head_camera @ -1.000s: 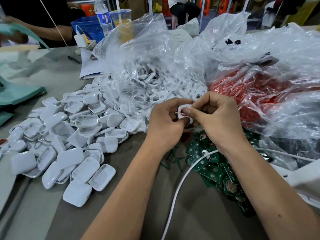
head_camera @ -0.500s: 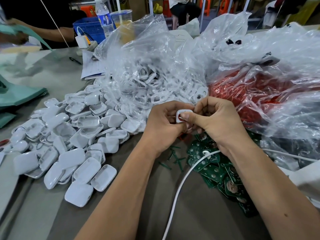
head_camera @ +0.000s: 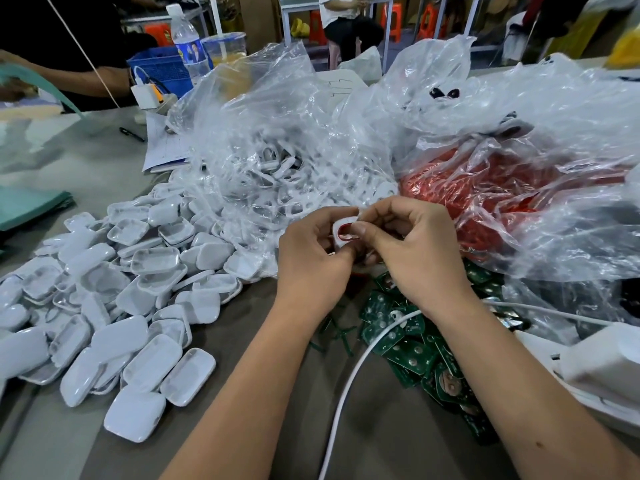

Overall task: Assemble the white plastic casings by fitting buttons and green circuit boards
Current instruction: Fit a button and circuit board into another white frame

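Observation:
Both hands meet above the table's middle around one small white casing (head_camera: 341,227) with a red button showing inside it. My left hand (head_camera: 311,261) grips the casing from the left and below. My right hand (head_camera: 412,251) pinches it from the right, thumb pressed on the red part. A heap of white casing halves (head_camera: 114,299) lies on the left. Green circuit boards (head_camera: 408,348) are piled under my right wrist. A clear bag of white parts (head_camera: 277,161) and a bag of red buttons (head_camera: 485,199) stand behind my hands.
A white cable (head_camera: 349,382) runs across the grey table (head_camera: 381,445) under my right forearm. A white device (head_camera: 602,372) sits at the right edge. Papers (head_camera: 162,147), a pen, a water bottle (head_camera: 188,46) and a blue crate stand at the back left, beside another person's arm (head_camera: 86,77).
Both hands have stayed together on the casing, which has turned so its red button inside now faces me. The view has shifted slightly.

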`<control>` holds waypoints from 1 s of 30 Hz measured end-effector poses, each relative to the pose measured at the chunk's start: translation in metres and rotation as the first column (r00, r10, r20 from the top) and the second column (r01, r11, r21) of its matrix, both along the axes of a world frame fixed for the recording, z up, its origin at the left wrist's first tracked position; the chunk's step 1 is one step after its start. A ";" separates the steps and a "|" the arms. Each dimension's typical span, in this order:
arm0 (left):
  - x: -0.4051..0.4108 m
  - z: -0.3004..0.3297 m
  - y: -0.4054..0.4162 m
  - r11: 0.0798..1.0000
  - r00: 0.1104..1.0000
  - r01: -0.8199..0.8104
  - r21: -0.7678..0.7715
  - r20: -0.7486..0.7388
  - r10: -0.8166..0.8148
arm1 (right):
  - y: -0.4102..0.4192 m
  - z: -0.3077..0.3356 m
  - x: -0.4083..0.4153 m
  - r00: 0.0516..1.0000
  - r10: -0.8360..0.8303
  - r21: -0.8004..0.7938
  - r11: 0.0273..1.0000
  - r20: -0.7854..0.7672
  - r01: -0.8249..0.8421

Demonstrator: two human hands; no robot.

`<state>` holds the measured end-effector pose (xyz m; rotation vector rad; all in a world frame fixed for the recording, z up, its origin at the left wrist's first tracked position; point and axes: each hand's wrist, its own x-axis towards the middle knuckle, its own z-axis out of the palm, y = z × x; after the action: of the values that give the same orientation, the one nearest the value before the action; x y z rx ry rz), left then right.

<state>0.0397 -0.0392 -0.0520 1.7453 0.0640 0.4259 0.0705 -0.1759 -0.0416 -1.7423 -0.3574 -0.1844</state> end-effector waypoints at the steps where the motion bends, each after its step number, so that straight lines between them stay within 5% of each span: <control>1: 0.000 0.000 0.002 0.999 1.000 0.017 -0.034 -0.010 -0.017 | 0.000 0.001 0.000 1.000 0.007 -0.003 1.000 0.009 -0.007; 8: -0.003 0.004 0.012 0.969 0.988 0.139 -0.203 -0.032 -0.149 | 0.000 0.001 -0.001 0.997 0.044 -0.019 0.999 0.063 -0.043; 30: -0.004 0.009 0.017 0.966 0.976 0.176 -0.187 -0.093 -0.196 | -0.003 -0.008 0.005 0.980 0.091 0.168 0.984 -0.175 -0.061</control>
<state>0.0358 -0.0218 -0.0428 1.5803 0.0160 0.1795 0.0759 -0.1789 -0.0493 -1.5678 -0.2672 0.0022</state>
